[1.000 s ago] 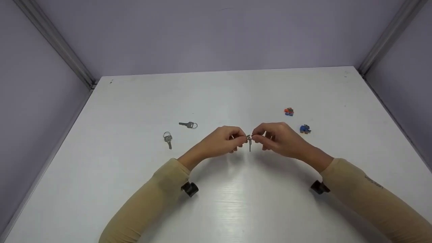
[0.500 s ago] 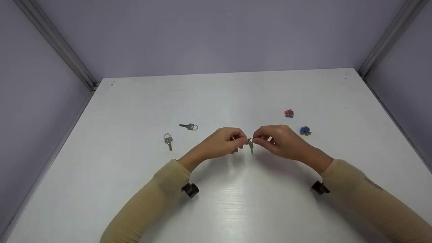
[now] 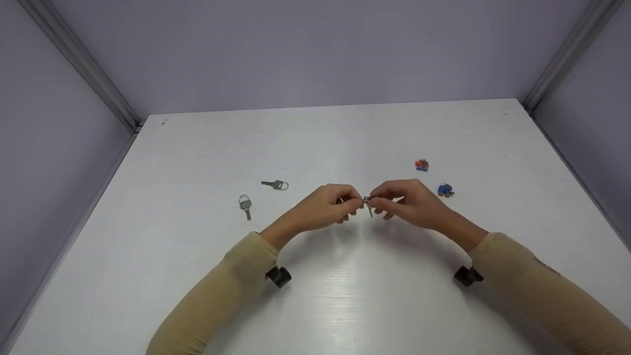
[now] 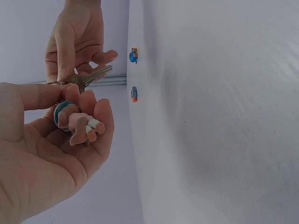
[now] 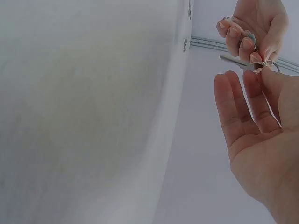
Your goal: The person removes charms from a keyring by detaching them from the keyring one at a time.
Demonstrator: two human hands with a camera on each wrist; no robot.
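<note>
Above the middle of the white table point(image 3: 345, 296), my two hands meet on a silver key point(image 3: 368, 208) with a small ring. My left hand point(image 3: 354, 202) pinches the key's head, and its curled fingers also hold a small teal, pink and white charm point(image 4: 79, 123). My right hand point(image 3: 377, 201) pinches the ring point(image 5: 269, 65) between thumb and forefinger, its other fingers loosely spread. The key's blade point(image 4: 96, 73) points toward the table and does not touch it.
Two more ringed keys point(image 3: 275, 184) point(image 3: 245, 203) lie on the table to the left of my hands. An orange and blue charm point(image 3: 421, 164) and a blue charm point(image 3: 445, 190) lie to the right. Purple walls close in three sides.
The key hung straight down a second ago and now tilts to the right and sits a little higher. Both hands have stayed almost in place.
</note>
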